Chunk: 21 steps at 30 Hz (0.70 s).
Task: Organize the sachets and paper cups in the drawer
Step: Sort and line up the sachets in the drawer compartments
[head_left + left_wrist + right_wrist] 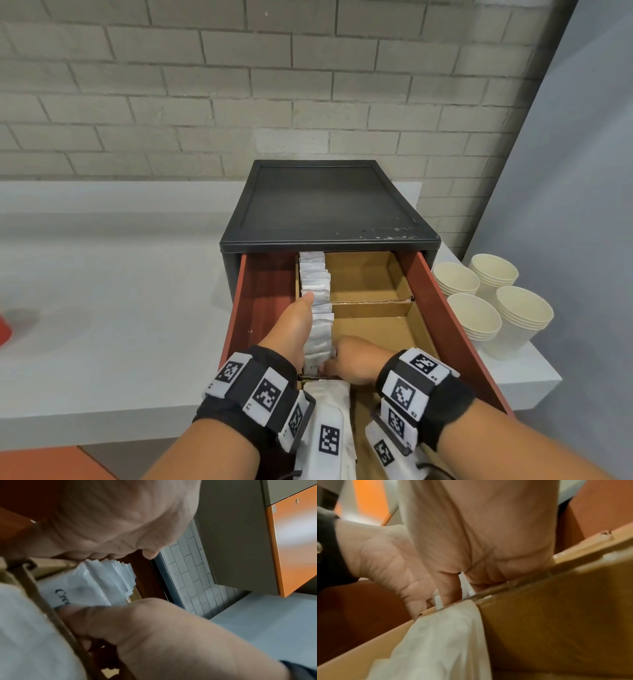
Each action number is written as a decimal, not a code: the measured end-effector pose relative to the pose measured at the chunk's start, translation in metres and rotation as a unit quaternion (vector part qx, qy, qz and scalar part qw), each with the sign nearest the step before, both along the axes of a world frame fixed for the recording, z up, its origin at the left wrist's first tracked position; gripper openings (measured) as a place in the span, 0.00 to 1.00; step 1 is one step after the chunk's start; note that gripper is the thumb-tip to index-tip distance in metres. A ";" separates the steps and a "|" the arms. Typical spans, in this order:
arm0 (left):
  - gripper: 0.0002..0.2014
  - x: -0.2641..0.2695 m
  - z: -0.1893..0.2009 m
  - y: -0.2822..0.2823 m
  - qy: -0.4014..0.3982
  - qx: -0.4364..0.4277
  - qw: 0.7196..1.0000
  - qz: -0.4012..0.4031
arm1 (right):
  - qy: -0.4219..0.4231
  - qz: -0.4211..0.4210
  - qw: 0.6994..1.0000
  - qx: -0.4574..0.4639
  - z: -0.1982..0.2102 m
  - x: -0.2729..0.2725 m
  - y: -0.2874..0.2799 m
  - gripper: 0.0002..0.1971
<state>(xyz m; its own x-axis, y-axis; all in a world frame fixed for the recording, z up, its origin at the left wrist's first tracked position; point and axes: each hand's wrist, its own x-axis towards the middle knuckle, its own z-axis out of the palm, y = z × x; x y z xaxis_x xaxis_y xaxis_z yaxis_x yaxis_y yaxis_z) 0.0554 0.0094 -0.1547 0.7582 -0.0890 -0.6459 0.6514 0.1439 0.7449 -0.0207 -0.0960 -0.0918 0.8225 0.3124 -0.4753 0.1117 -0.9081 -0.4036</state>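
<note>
In the drawer [455,329], white sachets [317,301] stand seemingly upright, rowed.

An office break area or coffee station. A white counter [102,291] runs along a pale brick wall [205,85]; at 12 o'clock stands a black drawer unit [329,209] with its drawer [445,308] holding a row of sachets [317,301]. Stacked paper cups [493,301] stand at 2 o'clock, and orange cabinet doors [295,540] hang overhead.
</note>
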 end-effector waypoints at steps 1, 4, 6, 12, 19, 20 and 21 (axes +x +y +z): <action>0.56 0.001 -0.001 0.000 0.000 -0.001 1.000 -0.001 | 0.008 -0.009 1.000 0.005 -0.001 0.001 -0.001 0.17; 0.50 0.002 0.001 -0.001 -0.007 0.000 1.000 0.003 | 0.017 -0.051 0.998 0.038 -0.005 0.006 -0.010 0.15; 0.51 0.002 0.003 -0.001 -0.005 -0.001 1.000 0.004 | 0.016 -0.094 0.993 0.068 -0.007 0.009 -0.014 0.15; 0.50 0.002 0.005 -0.001 -0.009 -0.012 1.000 0.012 | -0.027 -0.122 0.985 0.115 -0.022 0.016 -0.003 0.26; 0.48 -0.003 0.012 -0.003 -0.013 -0.010 1.000 0.015 | -0.011 -0.162 0.965 0.205 -0.032 0.023 -0.002 0.39; 0.48 -0.003 0.011 -0.004 -0.012 -0.008 1.000 0.013 | -0.003 -0.169 0.962 0.216 -0.031 0.023 -0.004 0.39; 0.49 0.000 0.009 -0.004 -0.013 -0.008 1.000 0.014 | -0.002 -0.176 0.957 0.230 -0.031 0.022 -0.006 0.39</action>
